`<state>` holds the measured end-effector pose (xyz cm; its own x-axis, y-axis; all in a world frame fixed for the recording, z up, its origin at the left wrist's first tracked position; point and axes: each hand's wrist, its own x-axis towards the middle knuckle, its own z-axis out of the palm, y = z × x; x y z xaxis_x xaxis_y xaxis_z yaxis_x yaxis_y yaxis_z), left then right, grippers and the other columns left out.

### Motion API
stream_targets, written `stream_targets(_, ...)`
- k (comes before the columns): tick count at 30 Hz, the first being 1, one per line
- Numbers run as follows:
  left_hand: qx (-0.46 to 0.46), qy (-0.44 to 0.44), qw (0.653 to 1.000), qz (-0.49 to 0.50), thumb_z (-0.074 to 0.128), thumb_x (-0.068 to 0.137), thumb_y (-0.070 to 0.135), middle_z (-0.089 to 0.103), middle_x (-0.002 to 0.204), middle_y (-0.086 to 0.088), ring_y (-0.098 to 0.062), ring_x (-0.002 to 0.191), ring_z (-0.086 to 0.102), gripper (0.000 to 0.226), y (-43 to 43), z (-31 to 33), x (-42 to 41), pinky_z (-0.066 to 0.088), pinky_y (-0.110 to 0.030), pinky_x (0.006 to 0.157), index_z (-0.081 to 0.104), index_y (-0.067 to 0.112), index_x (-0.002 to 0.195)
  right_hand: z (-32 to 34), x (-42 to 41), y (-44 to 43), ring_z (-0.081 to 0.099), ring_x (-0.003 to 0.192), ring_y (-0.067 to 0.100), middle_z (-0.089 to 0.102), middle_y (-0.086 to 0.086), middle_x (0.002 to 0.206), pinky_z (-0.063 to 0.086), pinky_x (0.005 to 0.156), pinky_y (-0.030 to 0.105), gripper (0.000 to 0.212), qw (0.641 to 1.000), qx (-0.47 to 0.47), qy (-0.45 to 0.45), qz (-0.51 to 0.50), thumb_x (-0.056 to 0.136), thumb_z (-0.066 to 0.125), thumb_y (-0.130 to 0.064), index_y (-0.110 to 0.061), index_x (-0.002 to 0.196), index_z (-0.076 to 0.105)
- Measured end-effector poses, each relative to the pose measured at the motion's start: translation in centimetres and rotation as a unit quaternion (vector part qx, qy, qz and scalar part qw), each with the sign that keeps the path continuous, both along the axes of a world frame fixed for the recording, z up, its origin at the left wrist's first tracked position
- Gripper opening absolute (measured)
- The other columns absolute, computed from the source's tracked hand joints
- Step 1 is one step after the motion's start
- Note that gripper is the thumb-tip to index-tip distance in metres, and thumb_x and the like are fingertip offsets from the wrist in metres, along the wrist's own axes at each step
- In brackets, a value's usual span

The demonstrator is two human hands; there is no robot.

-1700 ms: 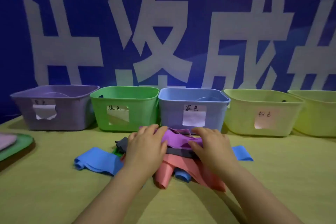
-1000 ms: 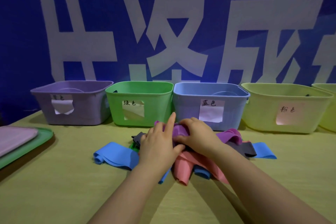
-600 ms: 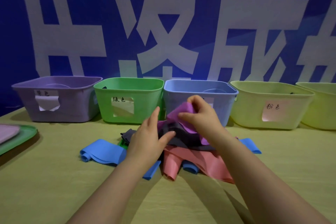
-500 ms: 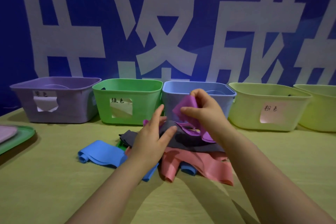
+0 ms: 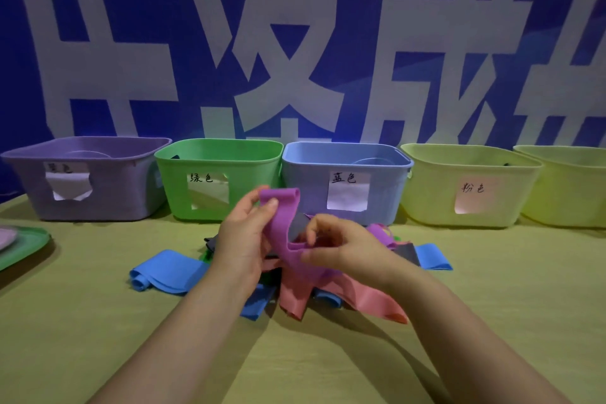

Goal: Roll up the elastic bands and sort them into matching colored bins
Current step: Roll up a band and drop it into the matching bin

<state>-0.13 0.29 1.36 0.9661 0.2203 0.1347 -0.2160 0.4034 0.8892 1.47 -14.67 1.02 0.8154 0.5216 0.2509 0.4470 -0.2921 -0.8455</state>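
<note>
Now 2 hands lift a purple band (image 5: 281, 223) over the pile (image 5: 295, 295).
Left hand (image 5: 244, 239) fingers pinch its upper end; right hand (image 5: 341, 246) fingers grip lower down. Pink, blue and grey bands lie beneath on the tabletop (image 5: 98, 321); behind, 5 bins, purple bin (image 5: 131, 197) leftmost.

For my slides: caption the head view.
Left hand and right hand hold a purple band above the pile of bands, facing a row of coloured bins.

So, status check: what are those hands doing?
Left grip and right grip both hold purple band, up above pile. Not yet rolled. Purple bin far left.
</note>
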Motion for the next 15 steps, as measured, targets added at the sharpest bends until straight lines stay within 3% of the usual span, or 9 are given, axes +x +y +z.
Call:
stream_targets(4, 0.087, -0.033, 0.996, 0.006, 0.053, 0.089, 0.005, 0.069, 0.071, 0.008, -0.008, 0.052, 0.058, 0.024, -0.9, -0.4, -0.4, 0.045, -0.021, 0.044, 0.059, 0.026, 0.098, 0.6, -0.1, -0.1, 0.056, 0.078, 0.010, 0.059, -0.005, 0.082, 0.046, 0.072, 0.023, 0.019, 0.989, 0.143, 0.029, -0.025, 0.080, 0.069, -0.011, -0.022, 0.087, 0.055)
stream_targets(6, 0.110, -0.056, 0.992, -0.009, 0.055, 0.087, 0.003, 0.072, 0.077, 0.005, -0.010, 0.060, 0.062, 0.024, -1.6, -0.5, -0.6, 0.049, -0.024, 0.050, 0.059, 0.024, 0.098, 1.0, -0.6, -0.1, 0.057, 0.082, 0.010, 0.060, -0.003, 0.088, 0.050, 0.073, 0.026, 0.022, 0.987, 0.154, 0.007, -0.053, 0.082, 0.067, -0.014, -0.026, 0.097, 0.056)
stream_targets(10, 0.138, -0.077, 0.987, -0.038, 0.056, 0.087, 0.008, 0.069, 0.079, 0.000, -0.011, 0.066, 0.063, 0.011, -2.5, -0.6, -1.2, 0.049, -0.020, 0.051, 0.059, 0.016, 0.094, 1.7, -1.0, 0.0, 0.061, 0.082, 0.014, 0.066, -0.002, 0.087, 0.053, 0.075, 0.031, 0.015, 0.983, 0.131, -0.069, -0.113, 0.082, 0.067, -0.017, -0.030, 0.084, 0.062)
stream_targets(15, 0.118, -0.076, 0.988, -0.069, 0.053, 0.089, 0.005, 0.065, 0.083, -0.007, -0.012, 0.068, 0.062, 0.014, -2.4, -0.3, -1.7, 0.051, -0.020, 0.055, 0.058, 0.008, 0.101, 2.0, -0.9, -0.2, 0.060, 0.079, 0.009, 0.066, -0.009, 0.081, 0.052, 0.078, 0.035, 0.021, 0.979, 0.145, -0.070, -0.124, 0.081, 0.068, -0.011, -0.031, 0.079, 0.063)
